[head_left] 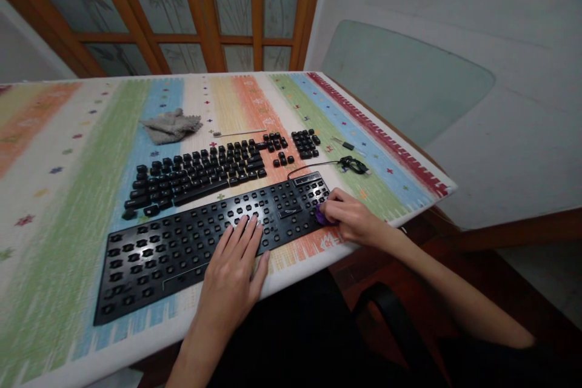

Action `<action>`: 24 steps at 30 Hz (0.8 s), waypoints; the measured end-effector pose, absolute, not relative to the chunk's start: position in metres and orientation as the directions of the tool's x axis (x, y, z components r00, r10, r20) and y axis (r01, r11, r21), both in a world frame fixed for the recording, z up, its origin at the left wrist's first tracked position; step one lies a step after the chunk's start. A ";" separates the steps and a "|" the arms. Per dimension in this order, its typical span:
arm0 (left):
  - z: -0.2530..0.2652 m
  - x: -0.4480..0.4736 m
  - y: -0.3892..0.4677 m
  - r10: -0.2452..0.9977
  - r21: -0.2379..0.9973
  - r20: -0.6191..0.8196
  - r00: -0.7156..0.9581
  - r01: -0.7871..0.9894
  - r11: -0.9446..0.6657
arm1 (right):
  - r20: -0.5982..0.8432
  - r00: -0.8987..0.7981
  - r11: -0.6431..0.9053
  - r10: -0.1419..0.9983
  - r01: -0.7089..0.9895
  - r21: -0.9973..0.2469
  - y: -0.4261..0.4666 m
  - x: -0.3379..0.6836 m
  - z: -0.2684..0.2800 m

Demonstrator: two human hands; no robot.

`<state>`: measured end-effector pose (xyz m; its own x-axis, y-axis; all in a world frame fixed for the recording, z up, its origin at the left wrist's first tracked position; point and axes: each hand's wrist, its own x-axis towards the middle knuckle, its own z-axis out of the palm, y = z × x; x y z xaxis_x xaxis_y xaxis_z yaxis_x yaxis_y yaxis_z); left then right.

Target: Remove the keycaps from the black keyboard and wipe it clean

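A black keyboard base with its keycaps off lies slanted along the table's near edge, its bare switch posts showing. My left hand rests flat on its middle, fingers stretched out. At the right end, my right hand has its fingers closed on a small purple lump, pressed against the number-pad area. Most of the lump is hidden by the fingers, so its exact kind is unclear. Behind the base, the loose black keycaps are laid out in keyboard order.
A crumpled grey cloth lies behind the keycaps, near a thin brush. The coiled black cable sits to the right, by a small black-ended tool. A striped cloth covers the table. A black chair armrest is below.
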<state>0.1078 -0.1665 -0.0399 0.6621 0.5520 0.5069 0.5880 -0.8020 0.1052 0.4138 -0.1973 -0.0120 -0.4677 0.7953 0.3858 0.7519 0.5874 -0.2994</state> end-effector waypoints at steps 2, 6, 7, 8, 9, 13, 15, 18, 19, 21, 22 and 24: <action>-0.040 0.108 -0.166 0.556 0.111 0.504 0.661 0.588 -0.801 | 0.341 -0.458 0.570 0.821 0.672 -0.472 -0.189 0.420 -0.007; -0.038 0.108 -0.167 0.557 0.112 0.507 0.658 0.591 -0.799 | 0.286 -0.358 0.449 0.889 0.559 -0.697 -0.181 0.430 0.007; -0.038 0.109 -0.167 0.557 0.110 0.507 0.658 0.591 -0.799 | 0.302 -0.259 0.398 0.917 0.586 -0.705 -0.182 0.430 0.008; -0.038 0.109 -0.167 0.557 0.109 0.506 0.659 0.591 -0.799 | 0.337 -0.142 0.348 0.931 0.630 -0.694 -0.184 0.430 0.009; -0.038 0.109 -0.167 0.557 0.109 0.505 0.659 0.592 -0.798 | 0.386 -0.031 0.303 0.922 0.681 -0.667 -0.187 0.430 0.008; -0.038 0.109 -0.167 0.558 0.113 0.503 0.660 0.590 -0.800 | 0.567 0.010 0.287 0.824 0.855 -0.433 -0.206 0.420 -0.003; -0.039 0.108 -0.167 0.556 0.117 0.505 0.660 0.586 -0.802 | 0.562 -0.136 0.358 0.816 0.882 -0.305 -0.216 0.414 -0.008; -0.038 0.108 -0.167 0.559 0.126 0.506 0.657 0.585 -0.801 | 0.513 -0.324 0.453 0.795 0.879 -0.147 -0.226 0.406 -0.012; -0.039 0.108 -0.166 0.560 0.130 0.505 0.656 0.584 -0.801 | 0.506 -0.355 0.462 0.786 0.881 -0.100 -0.227 0.405 -0.012; -0.039 0.107 -0.166 0.563 0.136 0.502 0.657 0.583 -0.801 | 0.502 -0.376 0.449 0.779 0.893 -0.028 -0.228 0.402 -0.011; -0.040 0.107 -0.166 0.563 0.138 0.500 0.658 0.581 -0.802 | 0.495 -0.370 0.433 0.786 0.902 -0.013 -0.227 0.400 -0.011; -0.041 0.107 -0.166 0.564 0.140 0.500 0.657 0.581 -0.801 | 0.485 -0.324 0.384 0.812 0.923 -0.026 -0.228 0.397 -0.012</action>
<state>0.1068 -0.1659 -0.0407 0.6573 0.5641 0.4996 0.5814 -0.8015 0.1400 0.3970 -0.2276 -0.0123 -0.3240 0.8125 0.4847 0.9231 0.3838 -0.0263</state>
